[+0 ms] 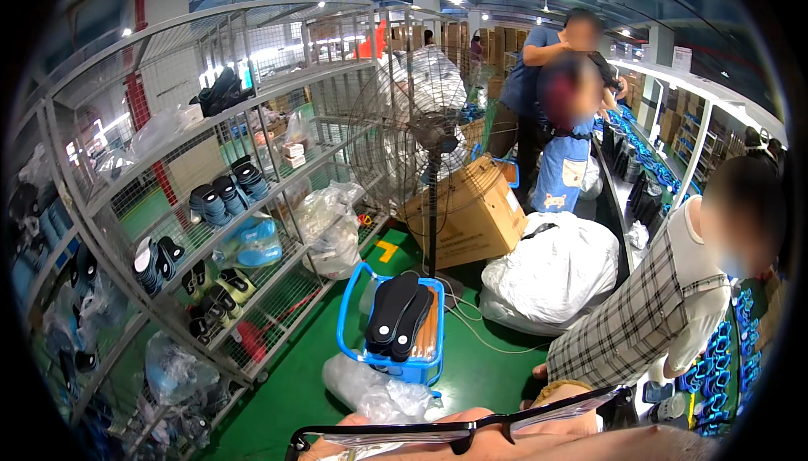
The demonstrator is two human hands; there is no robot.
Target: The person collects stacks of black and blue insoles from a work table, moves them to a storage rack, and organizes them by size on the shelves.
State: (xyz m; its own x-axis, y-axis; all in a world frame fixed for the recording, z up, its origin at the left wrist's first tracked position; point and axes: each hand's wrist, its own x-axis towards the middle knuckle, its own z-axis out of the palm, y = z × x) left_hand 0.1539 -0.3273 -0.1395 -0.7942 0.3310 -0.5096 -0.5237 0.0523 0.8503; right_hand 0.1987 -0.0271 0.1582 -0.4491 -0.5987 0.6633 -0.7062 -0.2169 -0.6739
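Note:
Behind the black-framed eyeglasses [463, 436] at the lower edge, skin that seems to be my left hand [352, 420] and my right hand [470, 415] shows in part. The frame covers most of the fingers, so what they hold, if anything, is hidden. Nearest to them lies a crumpled clear plastic bag [379, 394]. Just beyond it, a blue plastic basket [418, 373] stands on the green floor with a raised handle. Black shoe insoles [396, 314] with white round stickers rest on top, beside a brown, orange-toned stack [431, 326].
Wire shelving [278, 175] with insoles and bags lines the left. A pedestal fan [433, 137], a tilted cardboard box [467, 217] and a white sack [551, 276] stand ahead. A co-worker in a plaid apron [631, 309] sits right, by a conveyor line. Two people stand farther back. A cable [488, 343] crosses the floor.

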